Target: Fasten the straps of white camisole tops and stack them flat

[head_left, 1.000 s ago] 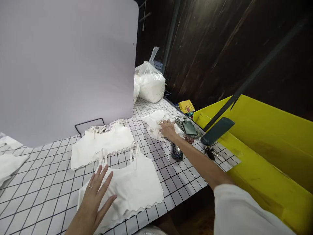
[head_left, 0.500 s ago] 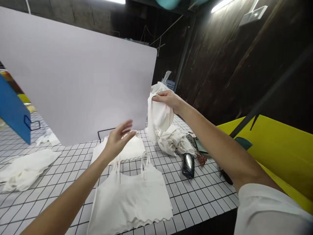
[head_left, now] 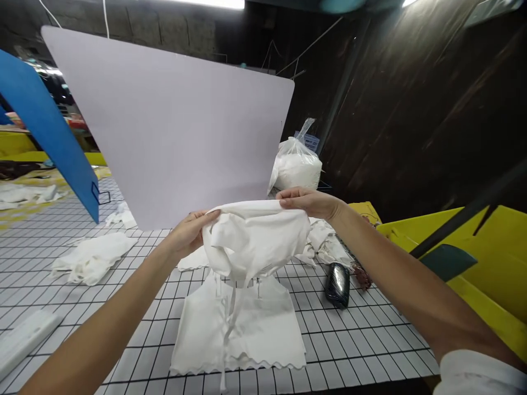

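A white strappy top [head_left: 255, 236] is stretched between my two hands, in the air above the table. My left hand [head_left: 191, 231] pinches its upper left edge, and my right hand [head_left: 308, 202] pinches the upper right edge. Its thin straps dangle below. Under it, a white camisole [head_left: 267, 329] with a wavy hem lies flat on the grid-patterned table [head_left: 341, 351]. Part of another white garment [head_left: 193, 260] shows behind, mostly covered by the held one.
A large pale board [head_left: 181, 126] stands behind my hands, a blue board [head_left: 53, 131] to its left. Right lie crumpled white garments [head_left: 327, 241] and a black wrapped bundle [head_left: 337, 285]. A tied plastic bag [head_left: 298, 167] stands behind. White cloth [head_left: 96, 255] lies left; yellow panels [head_left: 494, 263] stand right.
My right hand has brought the white top from the right to the middle. My left hand, free before, now grips its other side, and the garment is spread between both hands.
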Demonstrator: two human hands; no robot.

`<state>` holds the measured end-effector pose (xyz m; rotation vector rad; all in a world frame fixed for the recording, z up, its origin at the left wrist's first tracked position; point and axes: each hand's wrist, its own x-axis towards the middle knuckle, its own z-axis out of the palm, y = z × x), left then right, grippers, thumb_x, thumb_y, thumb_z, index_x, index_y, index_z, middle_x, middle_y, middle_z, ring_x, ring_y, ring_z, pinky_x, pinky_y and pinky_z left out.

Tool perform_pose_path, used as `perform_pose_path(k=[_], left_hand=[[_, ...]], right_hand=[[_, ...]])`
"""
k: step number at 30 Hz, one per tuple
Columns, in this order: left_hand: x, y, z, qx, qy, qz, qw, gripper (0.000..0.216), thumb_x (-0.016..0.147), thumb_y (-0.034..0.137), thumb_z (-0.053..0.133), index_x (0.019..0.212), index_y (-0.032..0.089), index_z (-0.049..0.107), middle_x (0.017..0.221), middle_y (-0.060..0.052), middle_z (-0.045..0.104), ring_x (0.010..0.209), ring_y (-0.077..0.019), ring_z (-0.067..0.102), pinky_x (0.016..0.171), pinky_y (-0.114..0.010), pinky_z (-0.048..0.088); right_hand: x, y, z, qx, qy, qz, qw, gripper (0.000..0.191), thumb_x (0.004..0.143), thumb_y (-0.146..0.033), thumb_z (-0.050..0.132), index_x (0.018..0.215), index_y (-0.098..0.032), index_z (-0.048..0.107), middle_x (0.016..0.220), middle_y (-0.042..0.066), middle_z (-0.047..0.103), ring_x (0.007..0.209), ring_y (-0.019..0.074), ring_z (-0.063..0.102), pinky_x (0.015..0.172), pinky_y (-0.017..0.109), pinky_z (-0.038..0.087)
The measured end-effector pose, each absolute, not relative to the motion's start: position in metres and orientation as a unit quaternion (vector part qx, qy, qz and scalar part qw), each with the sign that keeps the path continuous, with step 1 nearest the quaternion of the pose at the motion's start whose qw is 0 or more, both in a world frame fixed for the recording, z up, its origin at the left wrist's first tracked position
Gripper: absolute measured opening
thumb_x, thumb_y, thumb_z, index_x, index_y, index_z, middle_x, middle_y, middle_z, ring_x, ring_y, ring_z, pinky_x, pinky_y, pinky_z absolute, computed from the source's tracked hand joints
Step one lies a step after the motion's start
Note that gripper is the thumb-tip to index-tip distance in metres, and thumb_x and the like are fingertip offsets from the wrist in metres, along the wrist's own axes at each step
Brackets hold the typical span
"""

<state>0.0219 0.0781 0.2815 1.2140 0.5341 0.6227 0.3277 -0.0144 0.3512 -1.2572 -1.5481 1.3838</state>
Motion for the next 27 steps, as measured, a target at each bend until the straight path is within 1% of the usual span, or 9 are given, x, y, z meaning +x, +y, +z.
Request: perform_pose_path(k=[4,8,10,13,15,18,21,25,27], left_hand=[[0.024,0.069,0.271,0.48,0.247,0.299,0.787,0.03,0.081,0.044,0.077,0.08,0.015,0.07,0.076,-0.007,0.071,0.066,-0.0181,0.067,0.06,-0.025,0.054],[0.036,0.06,0.271,0.464,0.2,0.325,0.799,0.026,0.078,0.039,0.077,0.086,0.015,0.07,0.086,-0.009,0.074,0.074,-0.0207,0.069,0.064,-0.026,0.055],[0.043,0.06,0.274,0.478,0.194,0.319,0.795,0.028,0.078,0.038,0.078,0.093,0.016,0.071,0.091,-0.009,0.074,0.077,-0.0207,0.069,0.064,-0.025,0.055],[0.049,0.062,0.284,0.528,0.181,0.279,0.781,0.035,0.076,0.037,0.079,0.102,0.015,0.072,0.092,-0.009,0.074,0.074,-0.0188,0.068,0.062,-0.024,0.053],[0.047,0.066,0.294,0.587,0.161,0.228,0.76,0.037,0.076,0.037,0.081,0.103,0.013,0.073,0.085,-0.008,0.073,0.068,-0.0166,0.066,0.059,-0.022,0.051],[0.032,0.075,0.309,0.673,0.151,0.172,0.703,0.038,0.08,0.039,0.079,0.107,0.014,0.073,0.084,-0.007,0.073,0.068,-0.0165,0.067,0.058,-0.022,0.051],[0.016,0.086,0.313,0.696,0.182,0.144,0.679,0.039,0.08,0.044,0.079,0.105,0.014,0.074,0.088,-0.009,0.074,0.07,-0.0185,0.069,0.057,-0.024,0.052],[0.014,0.09,0.304,0.631,0.21,0.197,0.721,0.035,0.075,0.044,0.083,0.09,0.013,0.073,0.075,-0.006,0.071,0.061,-0.0149,0.065,0.055,-0.023,0.051],[0.018,0.089,0.3,0.608,0.204,0.236,0.73,0.033,0.075,0.041,0.084,0.088,0.014,0.072,0.073,-0.004,0.069,0.06,-0.013,0.063,0.054,-0.021,0.05]], right_hand=[[0.317,0.002,0.326,-0.504,-0.579,0.511,0.387,0.042,0.072,-0.051,0.082,0.081,-0.015,0.062,0.073,-0.002,0.058,0.061,0.0083,0.053,0.054,0.02,0.042],[0.304,0.011,0.309,-0.573,-0.607,0.304,0.459,0.038,0.073,-0.05,0.08,0.083,-0.018,0.063,0.077,-0.001,0.061,0.066,0.0111,0.055,0.062,0.024,0.046],[0.293,0.012,0.305,-0.563,-0.607,0.263,0.495,0.038,0.08,-0.056,0.072,0.085,-0.018,0.064,0.084,0.003,0.065,0.075,0.0144,0.06,0.071,0.028,0.05],[0.273,0.012,0.302,-0.47,-0.619,0.394,0.491,0.05,0.092,-0.065,0.051,0.112,-0.021,0.065,0.113,0.009,0.069,0.105,0.0212,0.064,0.086,0.034,0.053],[0.261,0.014,0.301,-0.403,-0.633,0.508,0.423,0.062,0.09,-0.071,0.051,0.125,-0.021,0.062,0.122,0.012,0.068,0.111,0.0231,0.064,0.088,0.035,0.054],[0.254,0.02,0.303,-0.386,-0.639,0.578,0.331,0.064,0.075,-0.063,0.075,0.115,-0.014,0.068,0.103,0.012,0.073,0.087,0.021,0.069,0.072,0.03,0.056],[0.259,0.029,0.306,-0.44,-0.628,0.504,0.398,0.049,0.07,-0.048,0.084,0.101,-0.013,0.07,0.087,0.005,0.071,0.071,0.0152,0.065,0.062,0.025,0.052],[0.264,0.04,0.306,-0.512,-0.645,0.285,0.489,0.037,0.072,-0.045,0.082,0.091,-0.017,0.067,0.084,0.002,0.067,0.076,0.0141,0.059,0.071,0.027,0.051],[0.261,0.037,0.303,-0.518,-0.647,0.267,0.492,0.038,0.08,-0.051,0.074,0.095,-0.018,0.067,0.091,0.004,0.068,0.084,0.016,0.061,0.078,0.029,0.052]])
